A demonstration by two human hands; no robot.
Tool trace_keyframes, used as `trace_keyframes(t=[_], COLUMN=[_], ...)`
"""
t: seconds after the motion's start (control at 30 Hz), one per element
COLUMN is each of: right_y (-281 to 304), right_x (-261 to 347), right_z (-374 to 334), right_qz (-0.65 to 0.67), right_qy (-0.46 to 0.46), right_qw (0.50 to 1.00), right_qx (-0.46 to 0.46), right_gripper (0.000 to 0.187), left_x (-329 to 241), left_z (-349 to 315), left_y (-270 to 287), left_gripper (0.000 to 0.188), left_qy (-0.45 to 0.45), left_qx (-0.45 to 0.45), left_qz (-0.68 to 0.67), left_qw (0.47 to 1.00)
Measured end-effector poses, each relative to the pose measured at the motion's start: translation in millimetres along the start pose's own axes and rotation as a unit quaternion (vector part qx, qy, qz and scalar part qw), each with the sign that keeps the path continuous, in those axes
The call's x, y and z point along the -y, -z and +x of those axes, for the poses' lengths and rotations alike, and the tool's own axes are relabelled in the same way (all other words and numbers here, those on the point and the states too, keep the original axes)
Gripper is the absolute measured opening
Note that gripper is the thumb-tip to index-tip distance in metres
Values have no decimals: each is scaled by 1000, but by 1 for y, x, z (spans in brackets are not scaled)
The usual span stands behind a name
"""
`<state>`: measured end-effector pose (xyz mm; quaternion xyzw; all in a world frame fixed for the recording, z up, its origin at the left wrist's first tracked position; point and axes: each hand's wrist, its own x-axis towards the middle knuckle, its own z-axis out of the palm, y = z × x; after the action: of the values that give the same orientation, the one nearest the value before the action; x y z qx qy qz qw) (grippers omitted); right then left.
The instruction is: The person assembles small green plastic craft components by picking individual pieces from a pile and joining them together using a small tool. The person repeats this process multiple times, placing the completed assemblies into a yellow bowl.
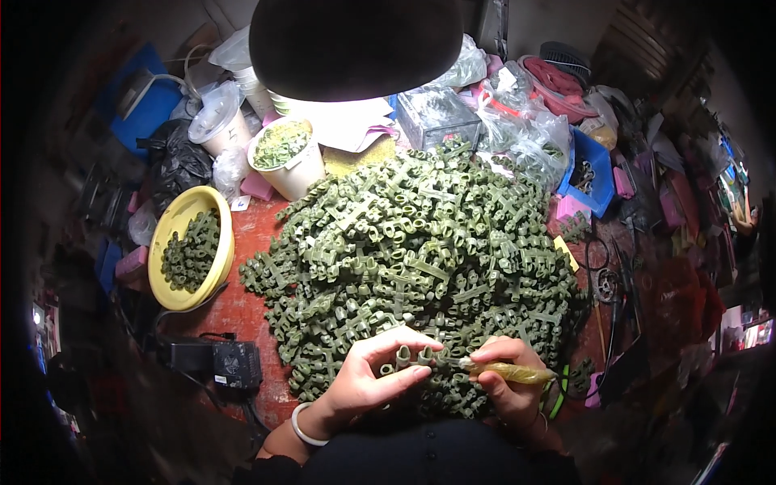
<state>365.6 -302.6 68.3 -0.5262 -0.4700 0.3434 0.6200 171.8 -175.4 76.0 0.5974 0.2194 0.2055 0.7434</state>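
A large heap of small dark green moulded pieces, with ring-like open ends joined in strips, covers the middle of the red table. At its near edge, my left hand pinches one green moulded piece between thumb and fingers. Its short tube-like ends point up. Close beside it on the right, my right hand is closed around a slim tool with a yellowish handle. The tool's tip is toward the held piece; whether they touch, I cannot tell.
A yellow basin of green pieces stands left, with a black power adapter nearer. A white bucket holds more behind. A dark lamp hood hangs overhead. A blue bin, clear bags and pliers-like tools lie right.
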Motion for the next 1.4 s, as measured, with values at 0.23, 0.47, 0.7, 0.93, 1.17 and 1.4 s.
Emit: trace_keyframes(t=[0.23,0.47,0.7,0.93,1.17,1.4], right_y=[4,-13,-14,-9,2,0], right_x=[-11,-4,-11,-8,-10,0], right_z=[3,12,5,13,5,2], right_qz=[41,-153,-178,-146,-7,-15], right_qy=[8,124,116,106,139,-15], right_qw=[999,979,975,984,990,999], right_qx=[1,61,-68,-17,18,49], right_gripper=[24,32,32,35,33,18], left_x=[-2,4,3,-2,2,-1], left_z=[1,-3,-2,-1,2,0], left_y=[0,-1,-10,-9,-5,-8], left_gripper=[31,39,45,28,28,31], left_qy=[43,102,122,173,148,145], left_qx=[18,12,13,-68,-77,-82], left_qz=[-52,-206,-73,-165,-178,-195], left_qw=[998,973,990,969,970,967])
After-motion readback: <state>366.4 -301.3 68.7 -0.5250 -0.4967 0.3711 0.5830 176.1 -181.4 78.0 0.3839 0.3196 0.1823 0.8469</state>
